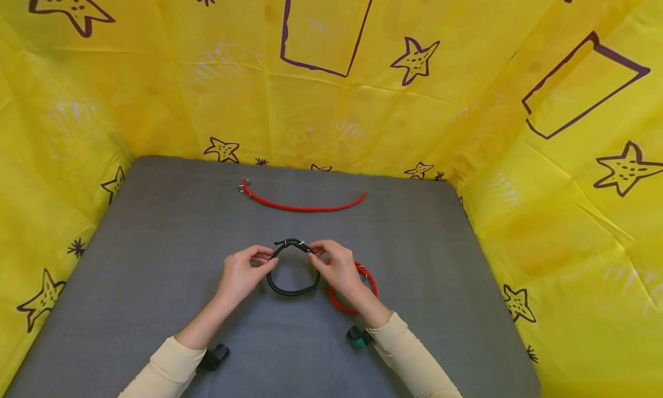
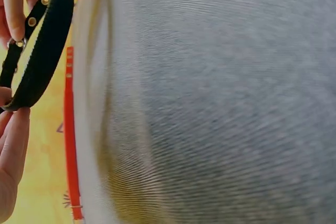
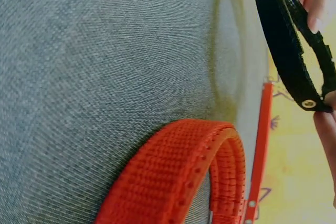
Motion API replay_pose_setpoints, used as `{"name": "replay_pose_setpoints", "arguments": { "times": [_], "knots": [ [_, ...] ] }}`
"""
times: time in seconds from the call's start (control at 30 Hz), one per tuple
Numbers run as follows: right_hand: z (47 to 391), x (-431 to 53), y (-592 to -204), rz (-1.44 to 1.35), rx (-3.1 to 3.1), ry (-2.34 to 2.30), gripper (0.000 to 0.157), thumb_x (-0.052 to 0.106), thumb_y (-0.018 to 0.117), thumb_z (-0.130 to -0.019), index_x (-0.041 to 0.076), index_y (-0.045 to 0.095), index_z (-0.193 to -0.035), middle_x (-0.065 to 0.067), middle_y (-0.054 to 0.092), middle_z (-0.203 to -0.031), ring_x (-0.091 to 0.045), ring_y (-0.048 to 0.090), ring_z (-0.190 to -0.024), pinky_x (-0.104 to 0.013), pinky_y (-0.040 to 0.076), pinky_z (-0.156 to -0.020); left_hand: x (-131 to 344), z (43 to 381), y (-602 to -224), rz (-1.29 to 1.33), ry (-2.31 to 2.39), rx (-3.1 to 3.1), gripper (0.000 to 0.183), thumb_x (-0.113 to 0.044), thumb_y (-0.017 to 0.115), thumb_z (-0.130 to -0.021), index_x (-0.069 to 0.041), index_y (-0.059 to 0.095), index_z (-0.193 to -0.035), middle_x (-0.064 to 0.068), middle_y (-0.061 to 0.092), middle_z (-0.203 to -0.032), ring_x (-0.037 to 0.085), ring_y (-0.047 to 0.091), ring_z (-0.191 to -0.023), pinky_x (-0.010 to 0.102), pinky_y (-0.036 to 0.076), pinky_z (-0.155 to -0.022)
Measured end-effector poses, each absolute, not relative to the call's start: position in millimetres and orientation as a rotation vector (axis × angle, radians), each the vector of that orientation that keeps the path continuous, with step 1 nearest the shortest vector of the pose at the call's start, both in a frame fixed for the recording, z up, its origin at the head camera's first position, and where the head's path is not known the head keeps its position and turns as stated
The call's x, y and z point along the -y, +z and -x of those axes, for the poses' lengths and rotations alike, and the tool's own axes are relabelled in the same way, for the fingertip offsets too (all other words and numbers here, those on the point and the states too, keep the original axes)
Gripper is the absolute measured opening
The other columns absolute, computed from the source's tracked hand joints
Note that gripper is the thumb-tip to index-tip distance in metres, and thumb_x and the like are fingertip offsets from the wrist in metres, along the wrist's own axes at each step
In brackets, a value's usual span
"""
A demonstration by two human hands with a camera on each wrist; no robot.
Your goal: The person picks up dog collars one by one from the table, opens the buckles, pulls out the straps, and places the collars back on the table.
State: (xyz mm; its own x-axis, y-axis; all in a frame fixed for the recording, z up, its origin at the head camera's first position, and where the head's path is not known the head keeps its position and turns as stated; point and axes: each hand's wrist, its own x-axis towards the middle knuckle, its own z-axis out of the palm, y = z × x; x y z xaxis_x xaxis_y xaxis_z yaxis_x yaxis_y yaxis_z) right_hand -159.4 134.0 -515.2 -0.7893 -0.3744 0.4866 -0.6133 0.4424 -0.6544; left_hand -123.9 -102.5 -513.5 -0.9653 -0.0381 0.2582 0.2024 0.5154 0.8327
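Observation:
A black collar (image 1: 292, 293), fastened into a loop by its metal buckle, is held above the table between both hands. My left hand (image 1: 240, 274) pinches its left side with thumb and fingers. On the opposite side, near the buckle, my right hand (image 1: 336, 266) pinches the strap. Metal-rimmed holes show along the black collar (image 2: 50, 45) in the left wrist view. Beneath the right hand lies a red collar (image 1: 343, 309), also closed in a loop and partly hidden by that hand; the right wrist view shows the woven texture of this red collar (image 3: 163, 177).
Farther back, a second red collar (image 1: 305, 209) is stretched out in a shallow curve, its buckle at the left end. Everything rests on a grey cloth-covered table (image 1: 129, 271). Yellow patterned fabric (image 1: 362, 116) encloses the back and sides. Small black devices (image 1: 214, 358) sit at the wrists.

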Motion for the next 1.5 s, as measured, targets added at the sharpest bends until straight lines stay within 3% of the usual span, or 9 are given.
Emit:
{"name": "replay_pose_setpoints", "arguments": {
  "times": [0.37,0.7,0.87,1.0,1.13,1.33,1.5],
  "knots": [
    [161.7,-133.8,-506.5,-0.914,2.245,1.274,0.020,0.000,0.074,-0.085,0.006,0.072,-0.104,-0.004,0.069,-0.095,-0.014,0.067,-0.084,-0.018,0.055,-0.068,108.3,129.4,-495.7,0.121,-1.566,2.550,0.032,-0.017,0.082,-0.080,-0.008,0.074,-0.109,0.003,0.074,-0.091,0.018,0.071,-0.082,0.022,0.053,-0.067],
    [161.3,-131.6,-488.2,-0.997,2.129,1.321,0.025,-0.016,0.074,-0.076,-0.006,0.068,-0.097,-0.018,0.067,-0.090,-0.029,0.067,-0.079,-0.029,0.058,-0.063,113.3,134.6,-484.5,0.222,-1.564,2.628,0.029,-0.022,0.082,-0.080,-0.010,0.076,-0.106,-0.002,0.074,-0.088,0.017,0.069,-0.086,0.025,0.048,-0.066],
    [154.0,-129.7,-465.9,-1.017,2.132,1.356,0.025,-0.019,0.073,-0.074,-0.009,0.066,-0.096,-0.020,0.065,-0.090,-0.032,0.065,-0.079,-0.039,0.059,-0.063,112.8,135.1,-480.2,0.255,-1.557,2.588,0.028,-0.019,0.083,-0.079,-0.009,0.075,-0.104,-0.001,0.073,-0.089,0.017,0.068,-0.086,0.033,0.053,-0.072],
    [153.9,-128.9,-457.2,-0.995,2.136,1.389,0.026,-0.017,0.074,-0.074,-0.009,0.065,-0.097,-0.021,0.064,-0.091,-0.033,0.065,-0.080,-0.043,0.059,-0.064,111.2,136.1,-478.1,0.309,-1.597,2.497,0.028,-0.010,0.083,-0.078,-0.005,0.074,-0.104,0.004,0.072,-0.093,0.019,0.069,-0.086,0.030,0.058,-0.073],
    [155.9,-129.1,-449.5,-0.981,2.135,1.402,0.026,-0.014,0.075,-0.076,-0.010,0.065,-0.100,-0.022,0.065,-0.096,-0.036,0.066,-0.084,-0.044,0.059,-0.069,108.2,138.0,-475.5,0.388,-1.578,2.436,0.028,-0.005,0.083,-0.077,-0.005,0.074,-0.103,0.003,0.070,-0.095,0.017,0.067,-0.088,0.024,0.057,-0.071],
    [157.3,-129.7,-437.8,-1.036,2.154,1.380,0.027,-0.012,0.075,-0.078,-0.009,0.067,-0.103,-0.021,0.065,-0.101,-0.034,0.066,-0.094,-0.040,0.057,-0.080,104.0,139.1,-471.6,0.542,-1.508,2.361,0.031,0.002,0.083,-0.074,-0.006,0.074,-0.103,0.002,0.070,-0.096,0.019,0.069,-0.089,0.033,0.058,-0.073],
    [156.0,-128.9,-430.4,-1.082,2.184,1.352,0.028,-0.013,0.075,-0.078,-0.009,0.067,-0.104,-0.021,0.065,-0.102,-0.032,0.066,-0.094,-0.032,0.056,-0.083,102.4,138.7,-468.6,0.611,-1.471,2.334,0.033,0.004,0.082,-0.074,-0.006,0.073,-0.104,0.002,0.069,-0.098,0.020,0.070,-0.087,0.033,0.058,-0.074]
  ]
}}
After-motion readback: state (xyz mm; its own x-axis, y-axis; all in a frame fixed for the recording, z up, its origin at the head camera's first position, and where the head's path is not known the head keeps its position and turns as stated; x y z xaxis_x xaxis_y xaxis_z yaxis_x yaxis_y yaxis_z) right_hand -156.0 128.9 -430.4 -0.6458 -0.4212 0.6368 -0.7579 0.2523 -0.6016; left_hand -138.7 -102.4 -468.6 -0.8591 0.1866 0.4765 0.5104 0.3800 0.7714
